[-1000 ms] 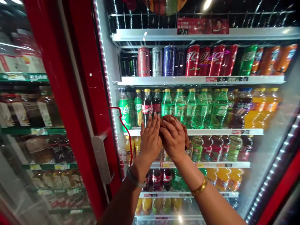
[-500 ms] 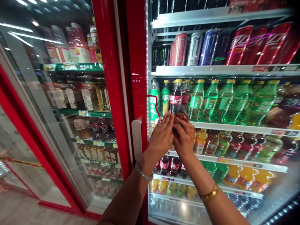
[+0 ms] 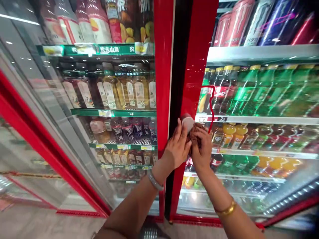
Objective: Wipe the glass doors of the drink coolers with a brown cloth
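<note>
My left hand (image 3: 177, 145) lies against the pale door handle (image 3: 188, 123), its fingers stretched out. Only the handle's upper end shows; the rest is hidden by my hands. Close beside it on the right, my right hand (image 3: 202, 146) is closed, with fingers curled in. A brownish patch shows by its fingertips, perhaps a reflection in the glass; what the fingers hold, if anything, is hidden. The handle is on the red frame (image 3: 199, 43) of a drinks fridge door. Behind the glass, near my right hand, stand cola bottles (image 3: 222, 92) and green soda bottles (image 3: 245, 91).
On the left, another glass-doored fridge holds tea bottles (image 3: 109, 89) on shelves with green edges (image 3: 116, 49). A dark vertical gap (image 3: 179, 49) runs between the two red frames. Cans (image 3: 239, 20) line the upper right shelf. Tiled floor (image 3: 72, 227) shows below.
My view has shifted left and closer. Both hands have come from in front of the glass to the handle, which was to their left. They keep much the same pose.
</note>
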`<act>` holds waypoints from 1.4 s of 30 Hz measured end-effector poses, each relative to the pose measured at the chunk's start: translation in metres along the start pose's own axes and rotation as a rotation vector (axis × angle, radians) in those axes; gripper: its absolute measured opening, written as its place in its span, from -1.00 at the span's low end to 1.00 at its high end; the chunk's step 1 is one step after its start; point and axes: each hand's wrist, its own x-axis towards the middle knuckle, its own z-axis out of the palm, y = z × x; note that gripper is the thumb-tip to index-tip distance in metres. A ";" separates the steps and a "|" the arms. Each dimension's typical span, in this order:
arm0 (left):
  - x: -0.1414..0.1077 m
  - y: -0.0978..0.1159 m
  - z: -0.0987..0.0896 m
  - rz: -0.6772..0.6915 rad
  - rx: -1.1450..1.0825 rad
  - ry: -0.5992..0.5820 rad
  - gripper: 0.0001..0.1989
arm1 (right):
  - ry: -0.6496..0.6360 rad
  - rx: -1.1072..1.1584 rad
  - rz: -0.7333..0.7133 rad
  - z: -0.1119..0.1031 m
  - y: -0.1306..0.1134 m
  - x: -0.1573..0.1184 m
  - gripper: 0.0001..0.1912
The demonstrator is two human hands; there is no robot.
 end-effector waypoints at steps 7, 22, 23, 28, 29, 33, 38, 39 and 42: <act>-0.017 -0.008 -0.012 -0.018 -0.055 -0.101 -0.53 | 0.054 -0.231 -0.280 0.014 -0.044 0.015 -0.73; -0.075 -0.017 0.044 -0.289 -0.523 -0.204 -0.28 | -0.058 -0.134 0.499 0.022 -0.015 -0.047 -0.31; -0.074 -0.013 0.043 -0.314 -0.519 -0.207 -0.25 | -0.081 -0.103 0.543 0.021 -0.015 -0.043 -0.32; -0.070 -0.004 0.034 -0.390 -0.539 -0.225 -0.18 | -0.115 -0.010 0.581 0.017 -0.013 -0.042 -0.39; -0.069 -0.004 0.032 -0.404 -0.544 -0.228 -0.16 | -0.117 0.006 0.584 0.017 -0.013 -0.042 -0.41; -0.076 0.002 0.027 -0.470 -0.543 -0.249 -0.16 | -0.120 0.048 0.579 0.013 -0.020 -0.043 -0.46; -0.121 0.041 0.005 -0.312 -0.585 -0.207 -0.11 | -0.105 0.017 0.549 -0.035 -0.061 -0.068 -0.45; -0.133 0.051 -0.004 -0.255 -0.588 -0.213 -0.10 | -0.097 0.005 0.540 -0.050 -0.075 -0.076 -0.45; -0.162 0.078 -0.038 -0.112 -0.544 -0.189 -0.15 | -0.045 -0.069 0.477 -0.094 -0.126 -0.099 -0.45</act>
